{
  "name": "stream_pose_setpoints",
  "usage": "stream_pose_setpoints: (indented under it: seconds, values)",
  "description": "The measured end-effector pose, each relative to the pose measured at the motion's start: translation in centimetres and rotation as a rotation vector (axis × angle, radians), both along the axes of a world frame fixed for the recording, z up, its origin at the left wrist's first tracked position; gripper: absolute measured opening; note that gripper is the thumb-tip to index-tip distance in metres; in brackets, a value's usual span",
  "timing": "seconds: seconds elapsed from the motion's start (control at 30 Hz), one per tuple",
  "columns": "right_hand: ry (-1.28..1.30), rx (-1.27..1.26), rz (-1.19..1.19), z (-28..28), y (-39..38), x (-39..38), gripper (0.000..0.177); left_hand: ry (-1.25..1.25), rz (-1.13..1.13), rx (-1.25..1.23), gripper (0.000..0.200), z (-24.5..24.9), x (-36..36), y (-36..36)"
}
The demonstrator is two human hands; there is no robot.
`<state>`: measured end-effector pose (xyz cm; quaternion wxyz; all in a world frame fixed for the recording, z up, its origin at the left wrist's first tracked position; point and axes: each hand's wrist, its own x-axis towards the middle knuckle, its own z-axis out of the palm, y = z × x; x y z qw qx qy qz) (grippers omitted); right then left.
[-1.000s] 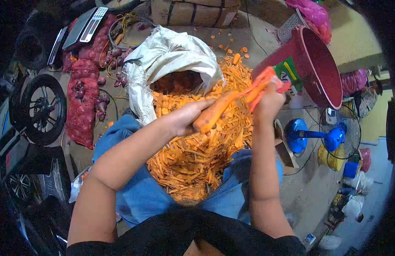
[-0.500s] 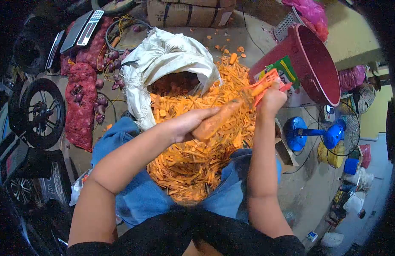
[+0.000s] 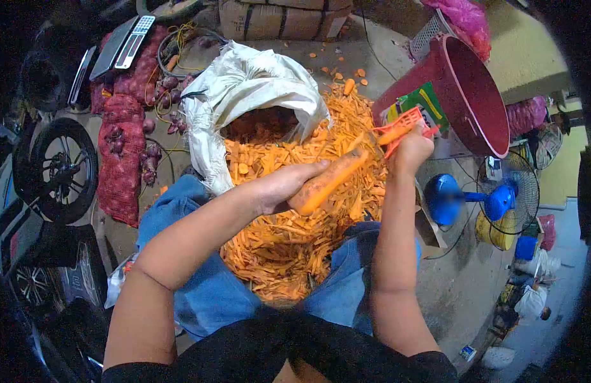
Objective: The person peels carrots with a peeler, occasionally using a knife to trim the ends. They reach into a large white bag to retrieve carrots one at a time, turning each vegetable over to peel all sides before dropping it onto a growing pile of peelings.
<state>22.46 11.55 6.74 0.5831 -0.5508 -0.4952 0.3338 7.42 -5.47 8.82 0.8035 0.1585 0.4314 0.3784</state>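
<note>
My left hand (image 3: pixel 287 186) is wrapped round the lower part of a large carrot (image 3: pixel 333 182), held slanting up to the right. Brown, dirty skin covers its upper side, and a brighter orange strip runs along its lower side. In my right hand (image 3: pixel 413 152) is a red-orange plastic peeler (image 3: pixel 407 119), just right of the carrot's upper end and apart from it. Orange matter shows along the peeler. Beneath both hands spreads a heap of carrot peelings (image 3: pixel 276 236), lying between my knees and up to the mouth of a white woven sack (image 3: pixel 206 121).
A big dark red bucket (image 3: pixel 404 83) leans at the right, behind my right hand. A blue fan (image 3: pixel 500 203) stands right of it. Net bags of red onions (image 3: pixel 120 185) and a motorbike wheel (image 3: pixel 64 169) are at the left. A cardboard box (image 3: pixel 286 19) sits at the back.
The peeler has shifted slightly to the right, away from the carrot. The carrot, blurred before, is now sharp. My left hand has hardly moved.
</note>
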Motion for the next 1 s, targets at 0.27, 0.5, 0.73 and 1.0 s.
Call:
stream_pose_setpoints:
  seconds: [0.27, 0.5, 0.73, 1.0]
  values:
    - [-0.144, 0.118, 0.453, 3.0, -9.2, -5.6, 0.012, -0.074, 0.22, -0.034, 0.034, -1.9, -0.3, 1.6]
    - [-0.225, 0.068, -0.014, 0.3, -0.8, -1.3, 0.017, 0.115, 0.053, 0.104, 0.034, -0.1, 0.7, 0.0]
    - [0.055, 0.03, 0.273, 2.4, -4.9, -3.8, 0.015, -0.067, 0.162, -0.063, 0.035, -1.2, -1.3, 1.4]
    - [-0.22, 0.161, 0.343, 1.0, -7.1, -5.6, 0.018, 0.137, 0.183, 0.22, 0.034, -1.7, -0.6, 2.1]
